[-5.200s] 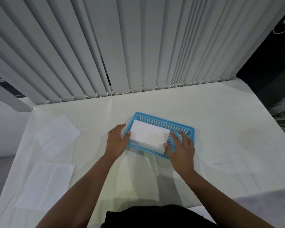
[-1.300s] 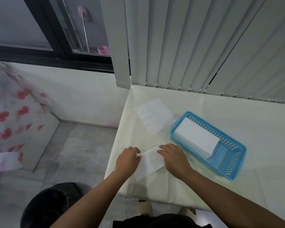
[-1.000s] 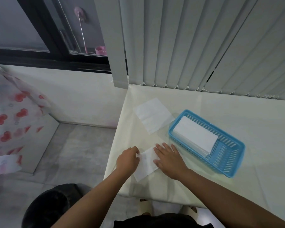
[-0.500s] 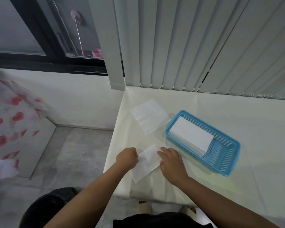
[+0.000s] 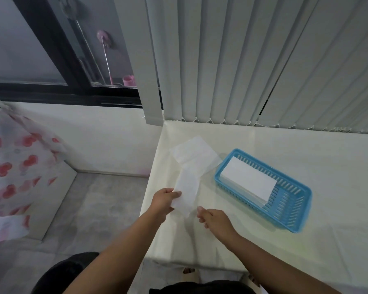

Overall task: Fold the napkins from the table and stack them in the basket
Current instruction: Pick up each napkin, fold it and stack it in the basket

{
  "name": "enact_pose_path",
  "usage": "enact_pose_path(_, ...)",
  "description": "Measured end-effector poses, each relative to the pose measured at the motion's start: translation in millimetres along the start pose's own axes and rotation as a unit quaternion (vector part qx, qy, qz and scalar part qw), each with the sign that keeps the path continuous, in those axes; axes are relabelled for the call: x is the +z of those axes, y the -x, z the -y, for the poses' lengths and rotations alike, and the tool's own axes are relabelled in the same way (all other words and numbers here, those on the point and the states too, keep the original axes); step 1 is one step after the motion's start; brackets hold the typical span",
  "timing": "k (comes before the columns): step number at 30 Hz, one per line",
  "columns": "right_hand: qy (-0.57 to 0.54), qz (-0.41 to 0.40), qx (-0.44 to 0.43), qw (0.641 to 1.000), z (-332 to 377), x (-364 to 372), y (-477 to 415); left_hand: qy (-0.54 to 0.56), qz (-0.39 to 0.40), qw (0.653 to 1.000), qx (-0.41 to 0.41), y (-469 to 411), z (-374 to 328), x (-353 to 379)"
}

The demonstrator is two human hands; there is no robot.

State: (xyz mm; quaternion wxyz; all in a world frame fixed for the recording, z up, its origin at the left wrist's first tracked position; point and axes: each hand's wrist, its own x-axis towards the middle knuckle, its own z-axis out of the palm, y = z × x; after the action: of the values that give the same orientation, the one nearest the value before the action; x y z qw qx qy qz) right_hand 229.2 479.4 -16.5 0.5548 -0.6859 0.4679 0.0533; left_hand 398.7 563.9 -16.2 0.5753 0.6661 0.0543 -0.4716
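My left hand (image 5: 165, 201) pinches the left edge of a folded white napkin (image 5: 187, 189) and holds it up above the table's near left corner. My right hand (image 5: 214, 219) hovers just right of the napkin's lower corner, fingers curled, with nothing visibly in it. Farther back, an unfolded white napkin (image 5: 197, 154) lies flat on the cream table (image 5: 263, 247). The blue slatted basket (image 5: 305, 211) sits to the right, with a stack of folded napkins (image 5: 249, 179) in its left half.
Grey vertical blinds (image 5: 242, 60) hang along the table's back edge. The table's left edge (image 5: 152, 183) drops to a grey floor (image 5: 89, 204). A white cloth with red shapes (image 5: 13, 166) drapes at the far left, below a dark window (image 5: 51, 49).
The napkin I was pressing flat on the table is now lifted in my left hand. My right hand has come off it and pulled back toward me.
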Motion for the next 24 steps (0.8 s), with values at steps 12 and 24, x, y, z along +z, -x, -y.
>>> enact_pose_path(12, -0.406, 0.064, 0.127, 0.903, 26.9, -6.4, -6.6, 0.195, 0.054, 0.979, 0.002, 12.7, 2.9, 37.0)
enact_pose_path(24, -0.315, -0.039, 0.045, 0.947, 32.1, -36.1, -10.3, 0.173, 0.084, 0.981, -0.019, 11.7, -20.6, 34.7)
